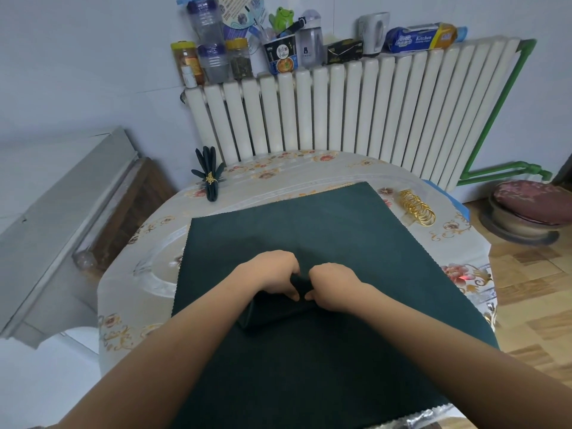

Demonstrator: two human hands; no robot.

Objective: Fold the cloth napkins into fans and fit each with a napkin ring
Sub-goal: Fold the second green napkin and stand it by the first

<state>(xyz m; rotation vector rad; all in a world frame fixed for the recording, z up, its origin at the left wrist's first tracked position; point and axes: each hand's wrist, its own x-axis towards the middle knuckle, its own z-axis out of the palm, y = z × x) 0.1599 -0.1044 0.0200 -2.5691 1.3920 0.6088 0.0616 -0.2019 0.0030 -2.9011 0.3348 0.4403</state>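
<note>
Centrally, both hands meet over a dark green napkin spread flat on a round table with a floral covering. The left hand and the right hand lie knuckles up, side by side and almost touching, fingers curled down into the cloth. Each pinches part of a raised pleated fold gathered in the napkin directly beneath and just nearer than the hands; the fold forms a dark ridge running under both wrists. The rest of the napkin extends flat beyond the fingertips and back under both forearms.

Beyond and to the right of the right hand, well apart from it, a row of gold napkin rings lies on the table just beside the napkin's far right edge. Beyond and to the left of the left hand, a finished fan napkin of the same green lies near the far table edge, cinched by a gold leaf-shaped ring. Farther off still, a white radiator stands against the wall, its top carrying jars and bottles.
</note>
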